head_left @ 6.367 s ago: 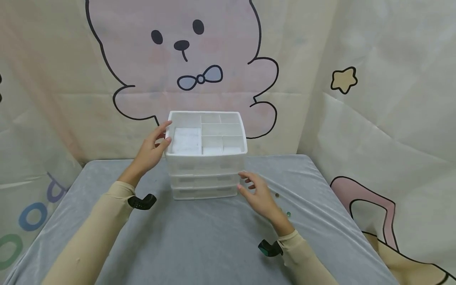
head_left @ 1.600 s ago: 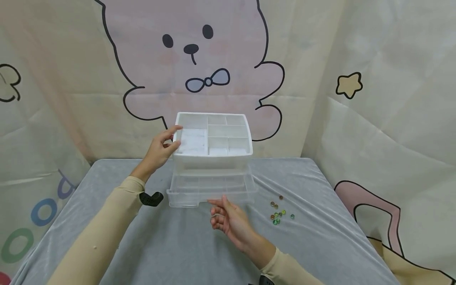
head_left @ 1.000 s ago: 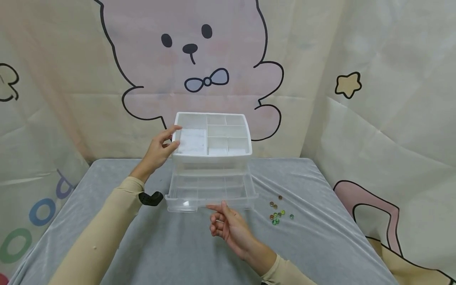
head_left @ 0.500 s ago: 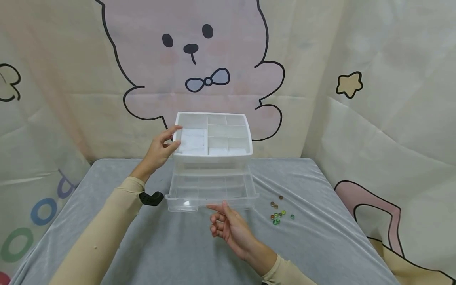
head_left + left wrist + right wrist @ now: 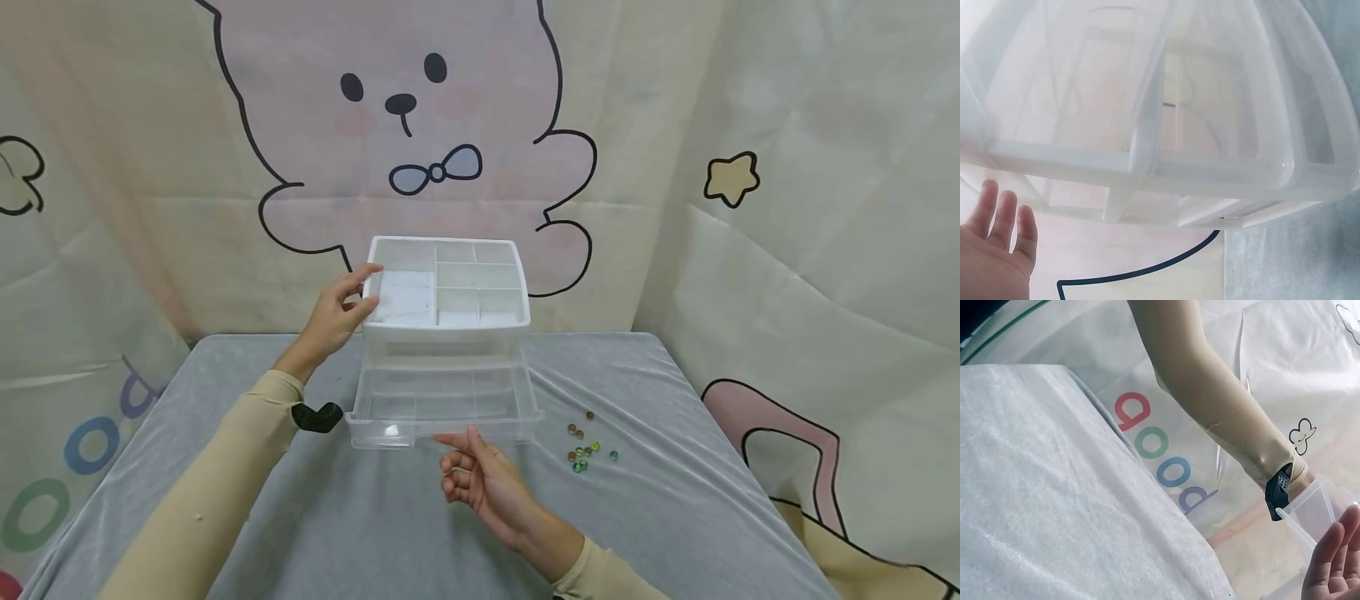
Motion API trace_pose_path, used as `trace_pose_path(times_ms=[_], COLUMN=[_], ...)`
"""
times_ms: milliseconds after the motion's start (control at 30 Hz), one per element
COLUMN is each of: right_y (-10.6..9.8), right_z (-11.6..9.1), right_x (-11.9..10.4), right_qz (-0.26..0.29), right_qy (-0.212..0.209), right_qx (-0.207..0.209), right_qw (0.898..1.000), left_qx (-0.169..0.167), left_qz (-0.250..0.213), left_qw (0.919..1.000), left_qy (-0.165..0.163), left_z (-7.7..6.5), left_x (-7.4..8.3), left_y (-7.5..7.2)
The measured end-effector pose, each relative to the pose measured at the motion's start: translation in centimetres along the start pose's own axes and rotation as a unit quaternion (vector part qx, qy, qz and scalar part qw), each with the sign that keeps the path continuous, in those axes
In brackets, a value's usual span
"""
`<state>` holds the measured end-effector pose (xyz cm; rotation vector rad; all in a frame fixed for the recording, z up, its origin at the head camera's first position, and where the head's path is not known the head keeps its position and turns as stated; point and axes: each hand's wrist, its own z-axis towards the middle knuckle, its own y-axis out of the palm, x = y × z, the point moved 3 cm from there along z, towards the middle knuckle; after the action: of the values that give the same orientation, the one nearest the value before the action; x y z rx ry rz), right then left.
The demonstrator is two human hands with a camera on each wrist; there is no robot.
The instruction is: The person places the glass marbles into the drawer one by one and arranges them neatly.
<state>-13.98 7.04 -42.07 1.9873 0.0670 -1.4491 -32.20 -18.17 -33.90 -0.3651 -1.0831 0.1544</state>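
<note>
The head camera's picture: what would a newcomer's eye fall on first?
Most likely the big pink cartoon bear with its blue bow tie, printed on the cream cloth backdrop. Below it, a compartmented white plastic box stands on the grey cloth-covered table, a person's left hand at its left side and its clear plastic drawer pulled open. To the drawer's right lie small, shiny green and brown balls.

Left sleeve [image 5: 202,479] and right sleeve [image 5: 611,575]: beige, long, close-fitting. At left cuff [image 5: 1299,467], black wrist device [image 5: 1277,499], face dotted.
</note>
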Motion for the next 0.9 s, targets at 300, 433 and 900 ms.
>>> trace_pose_path(times_ms=[300, 433, 900], right_y=[-0.6, -1.4, -4.8], right_z=[-0.3, -0.5, -1.9], right_x=[-0.2, -0.1, 1.1], right_qz=[-0.03, -0.052, -0.104], right_qy=[0.005, 0.014, 0.031], right_qx=[-0.015, -0.011, -0.049], right_qw=[0.999, 0.999, 0.993], left_qx=[-0.007, -0.01, -0.009], left_qz=[0.004, 0.007, 0.006], left_qw=[0.9999, 0.9999, 0.9999], left_qy=[-0.007, -0.008, 0.002], left_z=[0.2, 0.2, -0.1], left_x=[0.0, 0.0, 0.2], left_y=[-0.1, -0.2, 0.0])
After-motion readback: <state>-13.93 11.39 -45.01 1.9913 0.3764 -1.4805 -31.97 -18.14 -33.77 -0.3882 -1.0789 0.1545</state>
